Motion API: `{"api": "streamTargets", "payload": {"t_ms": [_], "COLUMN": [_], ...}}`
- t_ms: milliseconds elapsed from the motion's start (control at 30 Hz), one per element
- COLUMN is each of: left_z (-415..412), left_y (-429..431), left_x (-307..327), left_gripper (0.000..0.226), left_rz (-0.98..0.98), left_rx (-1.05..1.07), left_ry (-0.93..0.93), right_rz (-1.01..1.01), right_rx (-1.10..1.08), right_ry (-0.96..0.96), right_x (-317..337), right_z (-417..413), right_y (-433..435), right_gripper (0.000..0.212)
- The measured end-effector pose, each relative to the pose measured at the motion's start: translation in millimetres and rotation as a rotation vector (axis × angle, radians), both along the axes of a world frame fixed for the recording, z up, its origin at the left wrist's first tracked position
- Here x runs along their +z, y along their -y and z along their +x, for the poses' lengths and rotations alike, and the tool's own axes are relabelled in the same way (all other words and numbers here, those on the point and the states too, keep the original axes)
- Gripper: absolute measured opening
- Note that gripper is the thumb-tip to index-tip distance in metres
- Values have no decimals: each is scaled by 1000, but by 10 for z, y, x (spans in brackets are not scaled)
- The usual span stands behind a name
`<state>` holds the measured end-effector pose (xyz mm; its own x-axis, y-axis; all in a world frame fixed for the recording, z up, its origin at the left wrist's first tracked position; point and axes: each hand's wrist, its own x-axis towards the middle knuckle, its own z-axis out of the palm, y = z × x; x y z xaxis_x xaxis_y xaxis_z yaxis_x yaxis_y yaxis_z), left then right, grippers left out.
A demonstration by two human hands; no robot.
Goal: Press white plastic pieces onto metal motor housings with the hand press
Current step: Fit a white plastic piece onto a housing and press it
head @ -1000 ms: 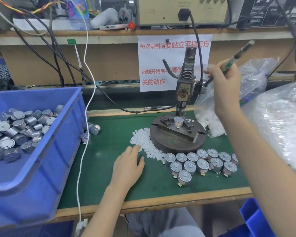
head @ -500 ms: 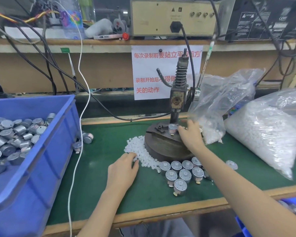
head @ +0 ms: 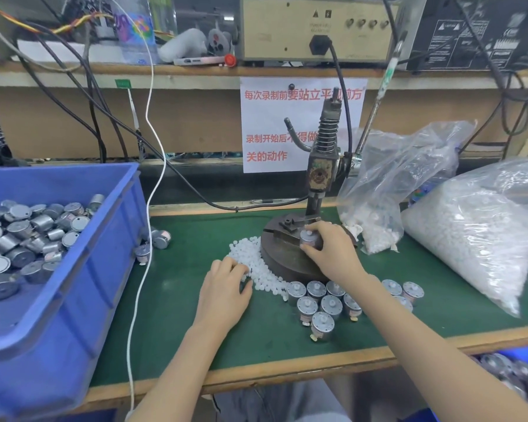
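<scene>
The right hand [head: 333,254], off the lever [head: 379,95] (which is now standing upright), is gripping a motor housing [head: 310,239] at the front of the press base [head: 284,263]. The left hand [head: 226,290] is curling its fingers into the white pieces [head: 256,263].

Bare left hand [head: 226,289], bare right hand [head: 334,254], bare forearms [head: 415,336], grey garment [head: 287,402]

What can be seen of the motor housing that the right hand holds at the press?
The motor housing is a short, silvery metal cylinder, upright at the fixture on the hand press's round dark base. A small white piece sits on the middle of its top. The right hand grips its sides with thumb and fingers.
</scene>
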<state>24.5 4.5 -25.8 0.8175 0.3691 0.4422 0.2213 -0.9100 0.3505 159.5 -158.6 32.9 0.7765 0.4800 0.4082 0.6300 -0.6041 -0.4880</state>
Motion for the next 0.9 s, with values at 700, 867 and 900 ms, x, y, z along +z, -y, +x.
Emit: {"api": "streamTargets", "payload": {"t_ms": [700,867,900], "left_z": [-16,-35,-44], "left_y": [4,15,12], "left_x": [-14,4,8], "left_gripper": [23,18,18], "left_rz": [35,13,8], "left_rx": [15,36,35], "left_ry": [-74,-63,-65], "right_rz": [139,157,159], "right_rx": [48,62,47], "right_ry": [-169,-117,-118], "right_x": [-464,-431,-430], "right_z": [-989,-996,-998], "right_y": [1026,971,969], "right_gripper": [47,51,48]}}
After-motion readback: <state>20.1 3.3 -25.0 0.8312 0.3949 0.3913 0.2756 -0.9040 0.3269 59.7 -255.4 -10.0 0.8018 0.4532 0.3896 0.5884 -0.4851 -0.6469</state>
